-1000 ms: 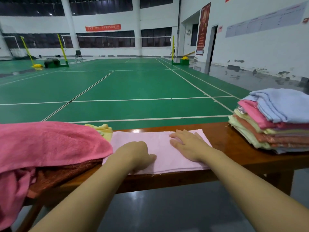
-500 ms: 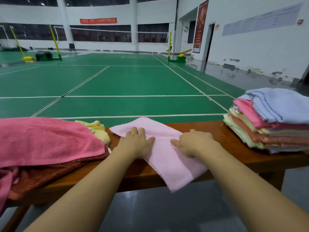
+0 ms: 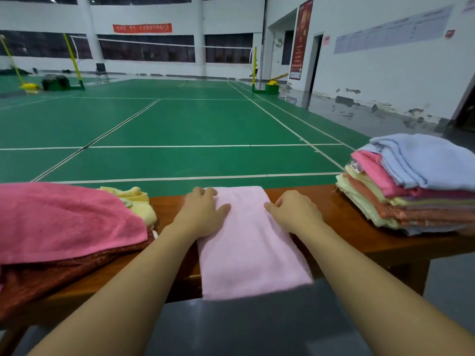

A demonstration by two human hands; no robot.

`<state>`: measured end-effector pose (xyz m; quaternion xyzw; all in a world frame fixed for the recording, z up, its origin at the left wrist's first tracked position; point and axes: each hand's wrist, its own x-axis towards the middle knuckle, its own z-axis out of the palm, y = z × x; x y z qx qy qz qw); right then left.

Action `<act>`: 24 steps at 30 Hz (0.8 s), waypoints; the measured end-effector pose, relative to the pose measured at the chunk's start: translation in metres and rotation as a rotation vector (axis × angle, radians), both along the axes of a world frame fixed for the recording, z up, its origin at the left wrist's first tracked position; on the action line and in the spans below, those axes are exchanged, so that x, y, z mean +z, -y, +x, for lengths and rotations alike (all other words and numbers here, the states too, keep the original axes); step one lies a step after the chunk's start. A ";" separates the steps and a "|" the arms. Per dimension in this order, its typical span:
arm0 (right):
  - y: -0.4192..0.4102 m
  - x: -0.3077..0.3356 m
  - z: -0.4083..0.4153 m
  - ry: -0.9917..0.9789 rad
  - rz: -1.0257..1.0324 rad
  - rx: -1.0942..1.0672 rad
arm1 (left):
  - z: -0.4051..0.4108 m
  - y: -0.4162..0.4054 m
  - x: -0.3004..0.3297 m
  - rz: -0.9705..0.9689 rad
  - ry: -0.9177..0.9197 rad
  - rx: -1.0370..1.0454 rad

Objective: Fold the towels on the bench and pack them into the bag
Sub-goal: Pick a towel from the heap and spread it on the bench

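A folded light pink towel (image 3: 246,240) lies across the wooden bench (image 3: 341,214), its near end hanging over the front edge. My left hand (image 3: 203,211) rests flat on the towel's far left part, thumb spread on the cloth. My right hand (image 3: 295,213) sits at the towel's right edge with fingers curled and the thumb on the cloth. A stack of folded towels (image 3: 411,183) stands at the bench's right end, a light blue one on top. No bag is in view.
On the bench's left end lies a loose heap: a bright pink towel (image 3: 64,222) over a dark red one (image 3: 51,276), with a pale yellow towel (image 3: 138,201) behind. Beyond the bench stretches a green court floor; grey floor lies below the front edge.
The pink towel has turned from lying along the bench, through a diagonal, to lying across it with its end overhanging. Both hands moved with it to its far corners.
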<state>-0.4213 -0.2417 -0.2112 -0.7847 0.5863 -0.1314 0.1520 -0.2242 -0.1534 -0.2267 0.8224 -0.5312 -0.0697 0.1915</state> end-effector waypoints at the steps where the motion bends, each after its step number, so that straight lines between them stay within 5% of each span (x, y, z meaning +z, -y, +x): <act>1: 0.000 0.000 0.003 0.011 0.016 -0.003 | 0.000 -0.004 0.002 0.014 0.064 0.124; 4: -0.005 0.003 0.010 0.023 0.090 0.014 | -0.001 -0.013 0.007 0.106 0.155 0.291; 11: -0.005 0.007 0.006 0.141 0.223 -0.023 | -0.024 -0.014 0.010 0.150 -0.024 0.213; 20: -0.002 -0.006 -0.009 0.620 0.193 0.006 | -0.017 -0.029 0.018 -0.407 -0.677 0.319; 24: -0.012 0.005 -0.009 0.891 0.130 -0.002 | -0.026 -0.036 0.035 -0.632 -0.569 0.366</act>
